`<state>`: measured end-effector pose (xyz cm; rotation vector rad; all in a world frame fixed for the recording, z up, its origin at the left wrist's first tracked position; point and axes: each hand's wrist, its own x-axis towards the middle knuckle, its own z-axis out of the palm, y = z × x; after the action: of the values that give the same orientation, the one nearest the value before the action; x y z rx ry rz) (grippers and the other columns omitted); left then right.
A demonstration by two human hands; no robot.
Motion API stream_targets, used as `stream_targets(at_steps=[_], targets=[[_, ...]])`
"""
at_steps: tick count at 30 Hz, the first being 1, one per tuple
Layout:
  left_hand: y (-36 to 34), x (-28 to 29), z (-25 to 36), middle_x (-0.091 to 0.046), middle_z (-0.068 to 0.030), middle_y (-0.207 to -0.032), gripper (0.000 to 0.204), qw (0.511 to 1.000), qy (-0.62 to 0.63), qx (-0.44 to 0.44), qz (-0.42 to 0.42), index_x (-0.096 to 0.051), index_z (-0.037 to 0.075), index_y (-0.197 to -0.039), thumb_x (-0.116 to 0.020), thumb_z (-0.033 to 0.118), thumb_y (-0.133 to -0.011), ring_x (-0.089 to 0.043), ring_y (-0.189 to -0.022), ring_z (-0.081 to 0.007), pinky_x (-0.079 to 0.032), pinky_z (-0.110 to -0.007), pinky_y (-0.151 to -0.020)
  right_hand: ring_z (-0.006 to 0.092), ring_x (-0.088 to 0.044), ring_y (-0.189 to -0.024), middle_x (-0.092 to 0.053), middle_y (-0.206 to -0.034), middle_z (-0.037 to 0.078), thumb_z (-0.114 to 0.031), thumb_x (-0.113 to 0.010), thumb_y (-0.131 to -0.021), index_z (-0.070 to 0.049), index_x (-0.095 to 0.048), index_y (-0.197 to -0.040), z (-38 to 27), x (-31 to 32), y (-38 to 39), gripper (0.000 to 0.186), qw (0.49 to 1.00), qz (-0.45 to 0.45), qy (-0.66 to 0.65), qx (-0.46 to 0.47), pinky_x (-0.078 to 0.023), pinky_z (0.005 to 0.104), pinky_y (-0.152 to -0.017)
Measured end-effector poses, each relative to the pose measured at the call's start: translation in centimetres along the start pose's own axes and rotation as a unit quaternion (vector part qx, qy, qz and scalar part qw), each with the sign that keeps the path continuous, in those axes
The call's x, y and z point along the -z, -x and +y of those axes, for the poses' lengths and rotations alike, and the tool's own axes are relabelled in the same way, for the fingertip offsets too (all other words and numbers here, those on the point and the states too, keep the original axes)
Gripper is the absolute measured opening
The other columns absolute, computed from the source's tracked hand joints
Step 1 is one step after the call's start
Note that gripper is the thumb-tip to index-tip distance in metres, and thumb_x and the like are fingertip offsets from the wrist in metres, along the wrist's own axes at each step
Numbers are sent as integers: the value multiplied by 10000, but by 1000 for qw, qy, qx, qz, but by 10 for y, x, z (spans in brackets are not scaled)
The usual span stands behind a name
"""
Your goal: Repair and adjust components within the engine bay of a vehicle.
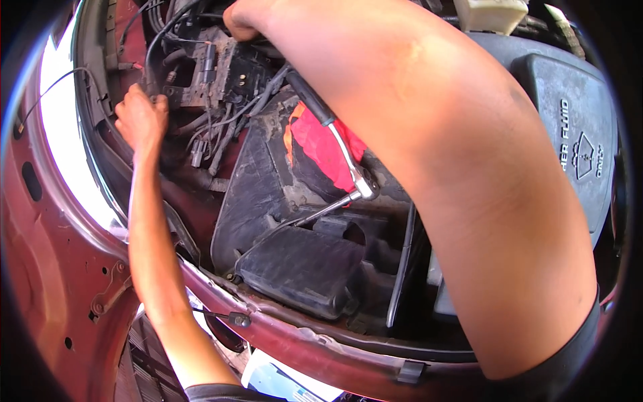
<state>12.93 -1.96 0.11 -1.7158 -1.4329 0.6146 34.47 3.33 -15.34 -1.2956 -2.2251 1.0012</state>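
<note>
My left hand [140,119] is closed at the lower end of a black cable [150,57], beside the inner fender. My right arm arches across the engine bay. Only part of my right hand [242,21] shows at the top edge, its fingers hidden, above a dirty metal bracket with a black electrical module [246,72]. Loose wires and connectors [198,153] hang below that bracket. A ratchet wrench [365,187] with a black grip and a long extension lies on the black plastic housing, against a red cloth [321,144]. Neither hand touches the ratchet.
A black plastic cover [301,271] sits near the front edge. Along the front and left run dark red body panels [63,268]. A large grey reservoir [569,80] stands at right, with a pale plastic tank [492,13] behind it. A thin metal rod [402,268] stands near the front.
</note>
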Motion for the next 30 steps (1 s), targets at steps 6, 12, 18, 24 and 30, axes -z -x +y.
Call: stream_targets(at_steps=[6,12,18,24,30], targets=[[18,-25,16,-534,-309,-1382,727,968,237,42,75,-516,-92,-1323,-789,321,-791,-453,-1356,-450,-357,-546,-1149,354,-700,-1139,-733,-1207,176,-266,-731,-868,-54,-739,-1213,-2,-13,-11,405,996,7,86,-39,-564,458,-922],[53,-30,33,-501,-250,-1389,826,785,529,323,-8,-407,-101,-1405,-819,247,-779,-500,-1309,-362,-416,-468,-1111,339,-653,-1231,-678,-1315,178,-111,-693,-814,-88,-733,-1240,-3,-7,3,428,999,-4,-8,-52,-533,422,-998],[46,-12,17,-624,-37,-1022,241,469,786,367,-167,-626,94,-1057,-746,197,-875,-558,-929,-171,-518,-416,-896,297,-680,-1212,-701,-1308,122,-32,-643,-743,-161,-771,-1188,-13,-10,1,480,998,-18,11,-58,-555,441,-958],[52,10,27,-642,-29,-1027,197,483,796,335,-148,-594,92,-1067,-704,91,-904,-591,-951,-152,-507,-373,-794,280,-675,-1224,-699,-1321,107,-40,-654,-755,-172,-775,-1188,-11,-16,-5,468,998,-15,-3,-63,-551,438,-970],[58,38,-11,-723,-60,-1122,293,596,740,273,-149,-601,78,-1140,-738,156,-893,-648,-972,-149,-470,-321,-764,323,-642,-1256,-673,-1334,172,-115,-660,-839,-83,-726,-1259,-5,-10,-2,425,999,-14,-1,-46,-524,414,-1017]])
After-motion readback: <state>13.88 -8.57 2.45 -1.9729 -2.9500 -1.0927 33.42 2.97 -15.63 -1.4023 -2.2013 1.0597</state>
